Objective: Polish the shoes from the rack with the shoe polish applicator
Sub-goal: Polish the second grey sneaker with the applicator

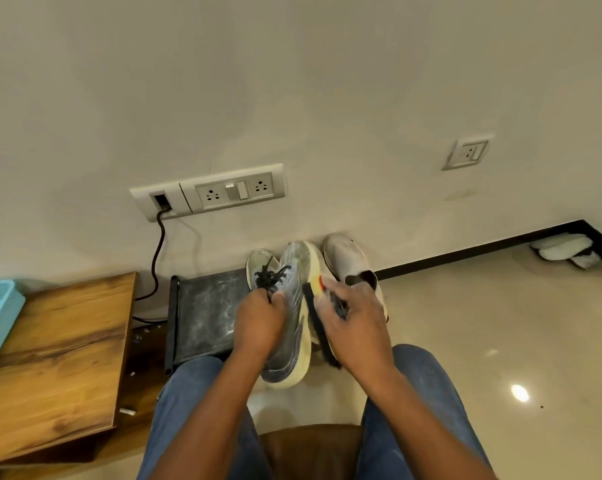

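A seated person's left hand (258,322) grips a grey knit, yellow-soled sneaker (290,317) over the knees, steadying its side for the black-bristled polish brush (318,323) clasped in the right hand (355,327).

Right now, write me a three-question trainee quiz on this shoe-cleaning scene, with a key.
1. True or false: the left hand holds the grey sneaker.
2. What does the right hand grip? A) a cloth B) the brush C) a lace
3. Fill in: the white shoe stands beyond the right hand, against the ____.

Key: 1 true; 2 B; 3 wall.
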